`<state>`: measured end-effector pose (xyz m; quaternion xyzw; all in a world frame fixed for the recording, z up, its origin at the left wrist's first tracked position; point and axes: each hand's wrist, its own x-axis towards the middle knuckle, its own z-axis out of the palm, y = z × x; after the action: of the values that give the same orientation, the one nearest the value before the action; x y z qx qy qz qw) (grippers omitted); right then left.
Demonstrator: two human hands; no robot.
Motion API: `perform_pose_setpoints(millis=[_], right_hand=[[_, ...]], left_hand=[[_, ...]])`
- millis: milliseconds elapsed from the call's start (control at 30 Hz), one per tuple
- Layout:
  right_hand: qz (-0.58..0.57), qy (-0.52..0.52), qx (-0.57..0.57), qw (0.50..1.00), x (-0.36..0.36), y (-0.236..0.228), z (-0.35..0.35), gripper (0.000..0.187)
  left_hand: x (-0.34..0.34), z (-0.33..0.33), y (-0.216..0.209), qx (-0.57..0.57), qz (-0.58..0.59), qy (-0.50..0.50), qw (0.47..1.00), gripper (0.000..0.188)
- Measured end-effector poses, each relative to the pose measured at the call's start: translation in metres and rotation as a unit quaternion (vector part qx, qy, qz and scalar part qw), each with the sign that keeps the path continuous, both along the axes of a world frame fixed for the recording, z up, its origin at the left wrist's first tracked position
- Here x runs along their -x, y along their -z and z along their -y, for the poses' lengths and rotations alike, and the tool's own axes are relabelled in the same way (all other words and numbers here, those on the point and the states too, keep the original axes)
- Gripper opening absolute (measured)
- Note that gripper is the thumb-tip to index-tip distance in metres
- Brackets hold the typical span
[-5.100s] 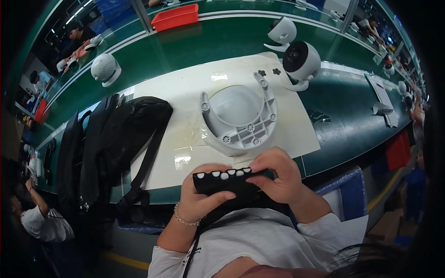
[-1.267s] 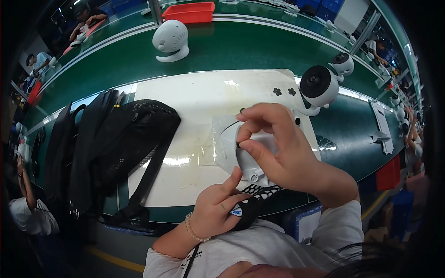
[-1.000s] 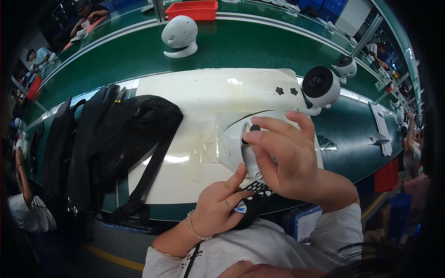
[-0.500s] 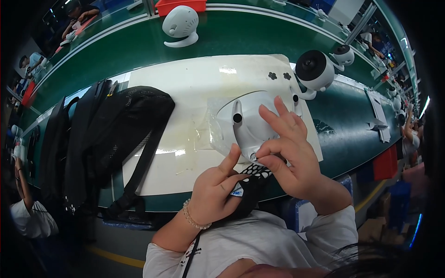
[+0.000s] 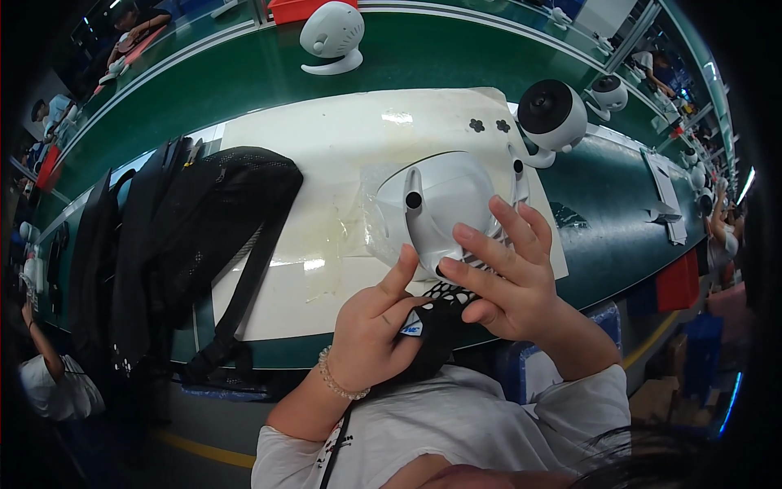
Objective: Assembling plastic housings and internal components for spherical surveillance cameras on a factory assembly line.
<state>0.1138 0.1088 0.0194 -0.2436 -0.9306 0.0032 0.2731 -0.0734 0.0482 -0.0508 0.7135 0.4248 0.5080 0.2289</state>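
In front of me a white plastic appliance housing (image 5: 468,183) with curved legs lies on a pale mat (image 5: 326,130). Black round pads sit at the leg ends, one on the left leg (image 5: 414,200). My right hand (image 5: 509,281) is over the near side of the housing, fingers spread. Its index fingertip touches a small black pad (image 5: 442,267) on the nearest leg end. My left hand (image 5: 379,326) is curled round black mesh fabric (image 5: 440,314) with a blue-and-white label, at the table's near edge; its thumb points up beside the housing.
Black mesh bags or straps (image 5: 204,212) lie on the left. Two flower-shaped black pieces (image 5: 489,125) rest on the mat. White fans with black fronts (image 5: 552,114) stand at the right; another white fan (image 5: 332,37) is at the back. Other people work at nearby benches.
My right hand has gone from a pinch to spread fingers at the nearest leg end, where a black pad now shows. The left hand has barely moved.
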Motion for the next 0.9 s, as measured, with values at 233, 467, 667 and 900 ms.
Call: perform_pose_setpoints(millis=[233,467,667,900], right_hand=[[-0.121,-0.007,0.082,0.989,-0.002,0.001,0.009,0.025],[-0.098,-0.055,-0.09,0.99,-0.006,0.019,0.018,0.02],[-0.281,-0.104,0.144,0.943,0.001,0.0,0.014,0.021],[-0.101,-0.083,0.211,0.969,0.007,-0.014,0.016,0.024]], left_hand=[[-0.002,-0.002,0.002,-0.02,0.013,0.005,1.0,0.032],[-0.001,-0.002,0.0,-0.057,-0.003,-0.002,0.998,0.037],[-0.002,-0.001,0.004,-0.06,-0.003,0.002,0.998,0.042],[-0.001,-0.002,0.003,-0.072,-0.013,0.001,0.997,0.041]])
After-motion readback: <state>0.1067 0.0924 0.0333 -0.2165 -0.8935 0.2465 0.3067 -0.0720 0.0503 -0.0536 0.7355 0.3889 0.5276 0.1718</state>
